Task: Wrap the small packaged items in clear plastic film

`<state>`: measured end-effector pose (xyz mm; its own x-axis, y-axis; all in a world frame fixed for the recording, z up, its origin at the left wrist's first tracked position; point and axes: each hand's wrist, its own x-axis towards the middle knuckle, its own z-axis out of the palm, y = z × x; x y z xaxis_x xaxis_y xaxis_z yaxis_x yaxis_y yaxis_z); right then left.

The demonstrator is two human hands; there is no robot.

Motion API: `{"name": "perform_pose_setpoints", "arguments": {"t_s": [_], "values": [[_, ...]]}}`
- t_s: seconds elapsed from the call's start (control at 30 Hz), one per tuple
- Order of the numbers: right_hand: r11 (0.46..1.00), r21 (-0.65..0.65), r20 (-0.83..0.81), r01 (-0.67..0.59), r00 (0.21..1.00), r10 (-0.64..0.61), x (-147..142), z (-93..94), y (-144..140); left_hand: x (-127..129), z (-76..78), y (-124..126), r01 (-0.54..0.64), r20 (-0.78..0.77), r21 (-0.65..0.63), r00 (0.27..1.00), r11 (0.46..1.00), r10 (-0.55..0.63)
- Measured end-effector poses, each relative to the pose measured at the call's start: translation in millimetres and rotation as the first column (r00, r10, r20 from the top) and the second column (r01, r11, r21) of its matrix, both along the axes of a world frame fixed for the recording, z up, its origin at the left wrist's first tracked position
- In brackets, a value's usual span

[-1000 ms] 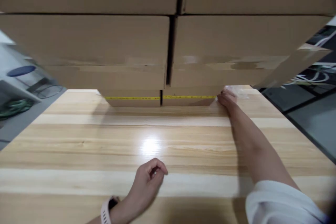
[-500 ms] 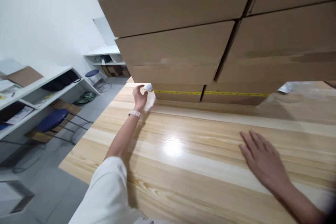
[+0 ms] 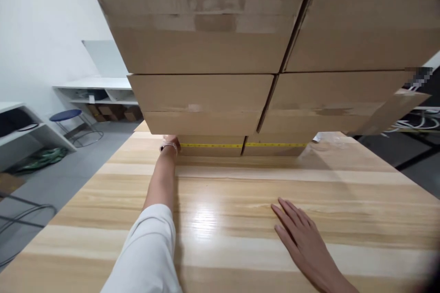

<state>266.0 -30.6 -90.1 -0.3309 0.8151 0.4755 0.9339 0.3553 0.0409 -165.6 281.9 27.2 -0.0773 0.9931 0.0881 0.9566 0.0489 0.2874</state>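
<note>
My left hand (image 3: 172, 139) reaches to the lower left corner of the stacked cardboard boxes (image 3: 202, 96), at the left end of a yellow measuring tape (image 3: 209, 145). Its fingers are mostly hidden past the wrist and the box edge, so their grip does not show. The tape runs straight across the lowest boxes, close to the tabletop. At its right end sits a small whitish object (image 3: 317, 137), too small to make out. My right hand (image 3: 302, 236) rests on the wooden table (image 3: 227, 192), fingers stretched out, holding nothing.
The box stack rises in front of me, its upper boxes overhanging the lowest ones. White shelves (image 3: 96, 83) and a blue stool (image 3: 65, 115) stand beyond the table's left edge. White cables (image 3: 419, 121) lie at the far right.
My left hand, open near a small white object half a second ago, is now at the tape's left end with its fingers out of sight. The camera view has turned; my right hand stays flat.
</note>
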Motion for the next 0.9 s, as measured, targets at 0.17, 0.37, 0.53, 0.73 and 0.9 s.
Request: {"name": "perform_pose_setpoints", "arguments": {"t_s": [0.17,0.37,0.53,0.73,0.9], "values": [[0.997,-0.079,-0.031,0.002,0.999,-0.005,-1,4.0,-3,-15,-21.1,6,-0.072,-0.032,-0.051,0.997,0.996,0.071],[0.995,-0.103,-0.052,0.003,0.999,-0.008,1,2.5,-3,-50,-28.8,-48,0.007,-0.006,-0.010,1.000,1.000,-0.007],[0.992,-0.120,-0.119,-0.025,0.993,0.011,-4,1.7,-1,-44,-37.4,-145,0.130,-0.027,-0.028,0.991,0.991,-0.131],[0.946,-0.257,-0.412,-0.196,0.908,0.076,-20,11.9,-4,71,-40.1,-289,0.537,0.100,-0.058,0.842,0.841,-0.531],[0.900,-0.326,-0.862,-0.289,0.482,-0.157,-21,22.4,-15,165,-33.0,-358,0.883,0.269,-0.021,0.456,0.468,-0.848]]}}
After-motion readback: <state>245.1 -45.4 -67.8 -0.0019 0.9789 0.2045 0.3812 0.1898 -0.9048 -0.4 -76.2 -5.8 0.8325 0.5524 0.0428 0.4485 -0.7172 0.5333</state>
